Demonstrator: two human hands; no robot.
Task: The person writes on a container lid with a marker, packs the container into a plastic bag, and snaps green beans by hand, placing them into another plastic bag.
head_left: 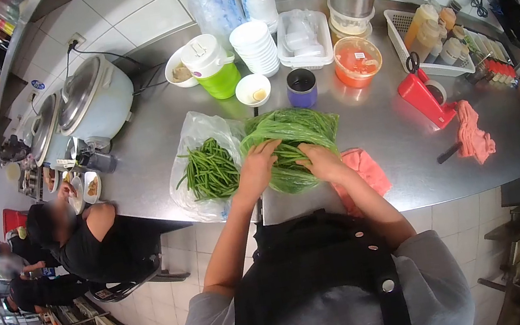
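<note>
A green plastic bag (291, 123) holding long green beans (287, 153) lies in front of me on the steel counter. My left hand (259, 168) is at the bag's left side, its fingers curled over the plastic. On the other side, my right hand (321, 162) grips the bag near its opening, fingertips close to the beans; part of its hold is hidden. Just left of it, a clear plastic bag (191, 136) lies spread with a pile of cut green beans (212, 170) on it. A pink cloth (362, 173) lies beneath my right forearm.
Behind the bags stand a white bowl (253, 90), a purple tumbler (302, 90), a green jug (216, 77) and an orange tub (357, 64). A red tape dispenser (424, 101) and a knife (449, 153) lie right. A seated person (106, 241) works at left, near large cookers (93, 97).
</note>
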